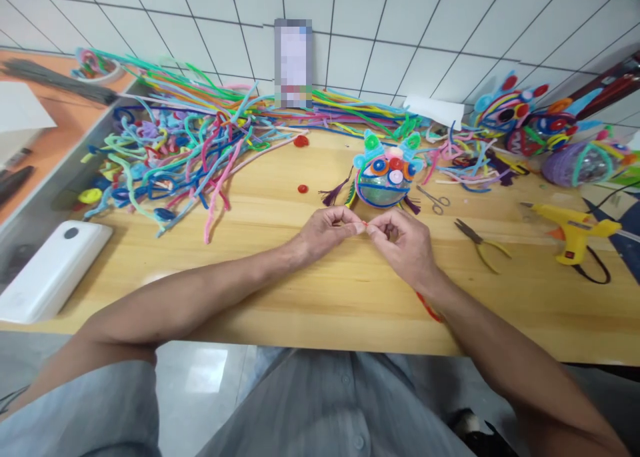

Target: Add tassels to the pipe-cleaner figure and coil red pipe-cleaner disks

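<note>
Thumb and fingers of my left hand (333, 231) pinch one end of a red pipe cleaner (429, 307). My right hand (403, 240) meets it fingertip to fingertip and pinches the same red piece, of which only a speck shows between them. The rest runs under my right wrist and comes out below it on the table. Just beyond my hands stands a decorated clear ball (385, 189) with coiled pipe-cleaner eyes, blue and green ears and dark tassels. Two small red coils, a farther one (301, 141) and a nearer one (303, 189), lie to its left.
Loose pipe cleaners (195, 150) heap up at the left, with long ones along the wall behind a phone (293, 63). Scissors (436, 201), pliers (481, 242) and a yellow glue gun (573, 229) lie right. Several finished figures (580, 163) stand back right; a white power bank (55, 270) lies left.
</note>
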`<state>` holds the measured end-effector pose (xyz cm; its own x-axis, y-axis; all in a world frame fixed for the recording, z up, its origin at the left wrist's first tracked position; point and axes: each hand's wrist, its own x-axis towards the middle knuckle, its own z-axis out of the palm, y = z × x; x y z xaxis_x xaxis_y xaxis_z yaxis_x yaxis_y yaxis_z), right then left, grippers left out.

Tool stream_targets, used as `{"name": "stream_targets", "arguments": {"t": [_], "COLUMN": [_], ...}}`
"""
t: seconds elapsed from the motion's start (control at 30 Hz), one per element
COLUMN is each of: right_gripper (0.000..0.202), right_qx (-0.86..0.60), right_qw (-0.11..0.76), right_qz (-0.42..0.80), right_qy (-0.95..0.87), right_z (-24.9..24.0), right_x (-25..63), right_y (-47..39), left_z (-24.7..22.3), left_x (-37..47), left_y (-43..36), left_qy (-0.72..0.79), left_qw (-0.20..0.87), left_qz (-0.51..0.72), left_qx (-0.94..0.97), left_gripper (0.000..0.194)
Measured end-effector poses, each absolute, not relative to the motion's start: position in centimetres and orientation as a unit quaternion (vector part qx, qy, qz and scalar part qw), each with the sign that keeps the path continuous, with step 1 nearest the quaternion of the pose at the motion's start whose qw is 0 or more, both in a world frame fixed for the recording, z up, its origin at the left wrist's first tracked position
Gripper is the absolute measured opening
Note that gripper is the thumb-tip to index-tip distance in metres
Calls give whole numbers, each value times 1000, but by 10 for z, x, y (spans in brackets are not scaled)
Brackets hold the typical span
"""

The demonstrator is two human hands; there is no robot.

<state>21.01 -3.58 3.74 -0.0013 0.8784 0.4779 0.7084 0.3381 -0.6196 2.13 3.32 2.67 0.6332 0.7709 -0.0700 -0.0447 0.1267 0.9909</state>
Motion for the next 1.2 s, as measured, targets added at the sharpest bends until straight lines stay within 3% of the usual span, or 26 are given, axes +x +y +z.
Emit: {"name": "stream_targets", "arguments": {"t": [0.3,0.47,0.67,0.77,0.87,1.07,1.2], "right_gripper": [18,18,14,14,14,19,17], "right_qx": [-502,-504,-542,-557,-548,-497,-512], "right_qw": [344,351,434,440,414,335,360], "right_qz": [-2,11,92,116,88,-43,10], "right_qy": [-793,-789,-714,-695,-722,-800,-779], "right_z": [39,40,38,37,37,38,39], "right_x": [214,213,208,208,210,210,209], "right_y": [-38,-38,-39,-39,-39,-40,-40], "left_z": [43,39,30,32,38,44,39], "left_x": [9,10,19,19,14,7,10], "left_y": [51,47,30,31,44,54,47], "left_qy": [284,275,314,328,295,281,285], "left_qw": [483,516,671,713,663,520,513], "left_qz": [229,232,297,258,232,207,235], "left_qx": [796,777,603,564,647,780,775], "left_gripper": [10,15,30,41,39,14,15]}}
